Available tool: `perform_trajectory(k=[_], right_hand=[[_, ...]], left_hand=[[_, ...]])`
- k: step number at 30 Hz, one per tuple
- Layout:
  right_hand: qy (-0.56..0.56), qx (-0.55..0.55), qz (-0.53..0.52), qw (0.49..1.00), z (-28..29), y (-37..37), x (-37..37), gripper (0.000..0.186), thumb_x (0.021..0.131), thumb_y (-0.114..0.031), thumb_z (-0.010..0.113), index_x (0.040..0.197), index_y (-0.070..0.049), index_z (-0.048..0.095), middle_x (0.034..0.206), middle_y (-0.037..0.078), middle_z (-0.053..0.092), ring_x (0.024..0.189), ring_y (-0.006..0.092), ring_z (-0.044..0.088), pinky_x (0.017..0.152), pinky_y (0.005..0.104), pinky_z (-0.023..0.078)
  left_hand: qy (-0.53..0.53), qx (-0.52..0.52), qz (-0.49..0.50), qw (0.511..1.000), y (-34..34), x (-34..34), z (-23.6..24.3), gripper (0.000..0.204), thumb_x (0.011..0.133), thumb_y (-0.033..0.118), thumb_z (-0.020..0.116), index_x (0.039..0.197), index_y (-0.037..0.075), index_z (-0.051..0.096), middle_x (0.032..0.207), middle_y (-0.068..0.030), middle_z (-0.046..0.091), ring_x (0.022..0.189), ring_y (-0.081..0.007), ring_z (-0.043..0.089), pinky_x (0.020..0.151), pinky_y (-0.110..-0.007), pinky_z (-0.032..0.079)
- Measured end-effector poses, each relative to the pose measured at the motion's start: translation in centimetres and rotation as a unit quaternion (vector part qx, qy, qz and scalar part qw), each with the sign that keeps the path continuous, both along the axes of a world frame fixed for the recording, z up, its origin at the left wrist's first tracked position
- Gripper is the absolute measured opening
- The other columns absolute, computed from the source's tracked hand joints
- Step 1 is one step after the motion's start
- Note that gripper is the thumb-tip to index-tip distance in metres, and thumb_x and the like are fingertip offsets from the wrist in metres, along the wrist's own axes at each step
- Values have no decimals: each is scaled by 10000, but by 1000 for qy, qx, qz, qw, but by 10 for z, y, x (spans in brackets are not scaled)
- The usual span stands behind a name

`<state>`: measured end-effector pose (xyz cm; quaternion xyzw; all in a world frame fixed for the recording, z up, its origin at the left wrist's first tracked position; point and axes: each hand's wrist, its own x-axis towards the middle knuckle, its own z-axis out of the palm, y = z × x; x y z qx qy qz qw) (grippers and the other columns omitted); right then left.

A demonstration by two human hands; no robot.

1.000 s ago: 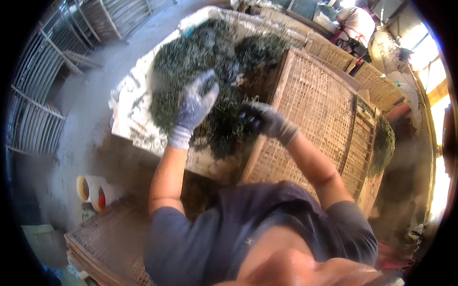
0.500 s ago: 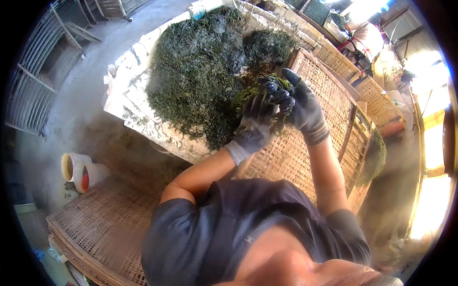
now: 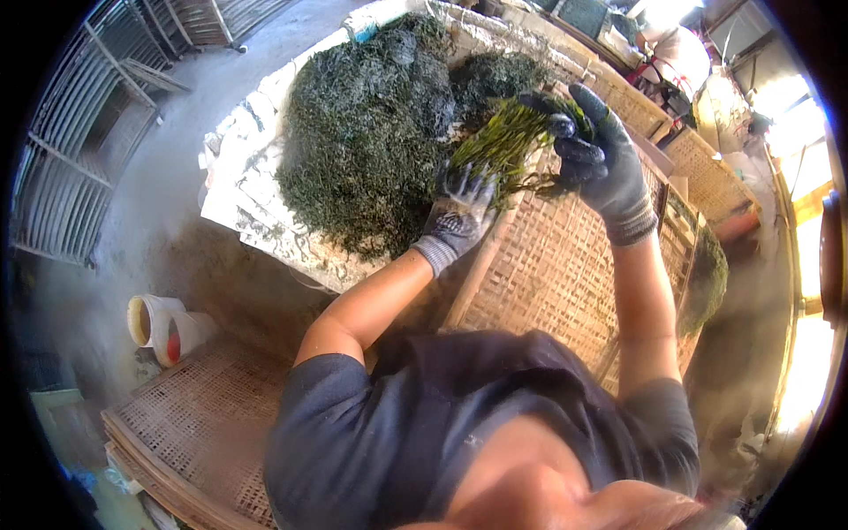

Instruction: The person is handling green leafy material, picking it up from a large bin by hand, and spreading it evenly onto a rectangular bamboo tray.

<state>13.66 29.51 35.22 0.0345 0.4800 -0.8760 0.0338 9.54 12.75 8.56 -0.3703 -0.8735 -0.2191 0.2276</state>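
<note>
Between my gloved hands hangs a stretched clump of bright green seaweed (image 3: 503,141). My right hand (image 3: 605,155), in a dark glove, grips its upper end with curled fingers. Lower down, my left hand (image 3: 455,216), in a grey glove, has its fingers on the other end of the strands. Behind them a large heap of darker seaweed (image 3: 358,141) lies on a whitish, rough-edged platform (image 3: 238,185). A woven bamboo screen in a wooden frame (image 3: 548,274) leans beneath my right hand, beside the heap.
Stacked mesh screens (image 3: 185,433) are at lower left near white buckets (image 3: 155,327). Slatted racks (image 3: 71,203) line the left side. More woven panels (image 3: 711,177) and a white sack (image 3: 676,57) sit at upper right, near a bright opening (image 3: 799,371).
From separate positions, my hands came together on a clump of seaweed. Since then my right hand has moved up and rightward and the clump has stretched out between the hands.
</note>
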Motion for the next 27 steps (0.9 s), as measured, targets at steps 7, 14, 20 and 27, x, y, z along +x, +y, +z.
perform_trajectory(k=[7,14,20,27], right_hand=[[107,132,49,984,60,115,-1,418,1025,-177,661,1410,-25,600,1216,101,719,956,142,650,850,275,561],[161,-8,108,981,210,190,89,514,1144,-202,409,1550,107,351,832,34,645,557,91,578,454,198,460],[209,512,-100,827,181,301,210,434,1105,-149,493,1510,7,495,1038,30,679,708,77,556,607,211,462],[156,614,156,757,62,338,246,339,1000,-99,618,1329,-44,685,1236,144,743,1140,252,701,1008,394,575]], left_hand=[[1,-162,14,987,-14,-71,-67,580,1005,155,357,1556,5,462,1638,-186,448,1517,-352,422,1302,-505,198],[-211,-210,46,954,-64,-118,-53,358,922,135,502,1186,59,731,1245,-252,702,1136,-444,685,1007,-543,533],[-467,-365,18,805,-37,-139,1,916,825,522,749,1601,135,453,1595,-170,505,1470,-334,495,1217,-426,402],[-192,-517,-46,833,195,-3,192,516,967,279,508,1453,137,606,1407,-184,665,1244,-355,680,1110,-484,515]])
